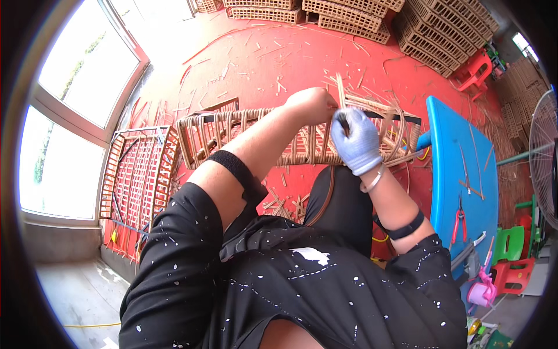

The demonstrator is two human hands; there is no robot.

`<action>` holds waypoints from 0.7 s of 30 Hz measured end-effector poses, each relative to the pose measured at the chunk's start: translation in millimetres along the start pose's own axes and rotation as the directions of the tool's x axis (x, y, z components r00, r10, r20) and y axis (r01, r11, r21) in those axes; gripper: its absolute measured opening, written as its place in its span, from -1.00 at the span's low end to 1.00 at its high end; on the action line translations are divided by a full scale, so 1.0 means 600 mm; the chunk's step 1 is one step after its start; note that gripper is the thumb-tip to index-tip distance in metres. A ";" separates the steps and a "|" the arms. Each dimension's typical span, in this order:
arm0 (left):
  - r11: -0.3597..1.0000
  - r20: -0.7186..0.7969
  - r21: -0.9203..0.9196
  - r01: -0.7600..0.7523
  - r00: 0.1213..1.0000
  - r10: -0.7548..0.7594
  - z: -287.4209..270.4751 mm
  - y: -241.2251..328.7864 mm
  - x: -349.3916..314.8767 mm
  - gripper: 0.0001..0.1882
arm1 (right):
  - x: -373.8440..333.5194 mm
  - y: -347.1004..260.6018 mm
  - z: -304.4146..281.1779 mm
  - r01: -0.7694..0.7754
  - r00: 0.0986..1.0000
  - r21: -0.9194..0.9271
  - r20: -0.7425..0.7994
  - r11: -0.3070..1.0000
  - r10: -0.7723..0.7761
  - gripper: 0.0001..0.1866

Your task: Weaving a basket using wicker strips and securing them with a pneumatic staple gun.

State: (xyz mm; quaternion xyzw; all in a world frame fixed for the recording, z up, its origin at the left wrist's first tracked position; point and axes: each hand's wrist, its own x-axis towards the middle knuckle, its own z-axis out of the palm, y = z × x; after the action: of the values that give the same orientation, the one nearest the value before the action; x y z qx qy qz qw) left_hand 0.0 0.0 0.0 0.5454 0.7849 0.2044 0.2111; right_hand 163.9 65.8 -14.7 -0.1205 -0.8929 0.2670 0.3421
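Observation:
A long rattan basket frame (285,157), with dark rails and open woven sides, lies across in front of my knees. Over its far rim my bare left hand (314,104) is closed, its fingertips beside upright pale rattan strips (341,93); what they pinch is hidden. My right hand (356,142), in a light grey-blue glove, is closed just to the right, over the basket's right half. Something dark shows between its thumb and fingers, too small to name. The strips stand up from just beyond the glove. Loose strips curl around the basket's right end.
On the right stands a blue table (465,157) with red-handled pliers (460,224). Another woven frame (139,180) leans near the window on the left. Stacked baskets (442,35) line the back. Strip scraps litter the red floor (232,64). A fan (543,157) is at far right.

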 end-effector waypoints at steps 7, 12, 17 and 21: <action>0.990 0.101 0.028 -0.139 0.986 0.136 -0.011 -0.026 0.030 -0.65 | -0.051 0.065 -0.036 0.191 0.929 -0.704 0.355 0.684 0.106 -0.74; 0.962 0.069 -0.155 -0.226 0.969 0.239 -0.001 -0.041 0.029 -0.65 | -0.027 0.104 0.010 0.004 0.871 -0.529 0.418 0.848 0.257 -0.61; 0.959 0.015 -0.143 -0.244 0.968 0.249 0.002 -0.035 0.018 -0.66 | -0.005 0.131 0.067 -0.579 0.743 0.183 0.520 0.795 0.421 -0.64; 0.961 -0.123 -0.032 -0.273 0.956 0.268 0.018 -0.030 0.000 -0.67 | -0.043 0.116 0.072 -0.357 0.933 0.302 0.147 0.884 0.327 -0.59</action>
State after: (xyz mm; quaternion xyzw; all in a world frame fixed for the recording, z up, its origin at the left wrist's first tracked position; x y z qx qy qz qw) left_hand -7.5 -4.9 -18.8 0.6295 0.7088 0.2820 0.1480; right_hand 155.8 96.0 -94.4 -0.2061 -0.8161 0.4713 0.2634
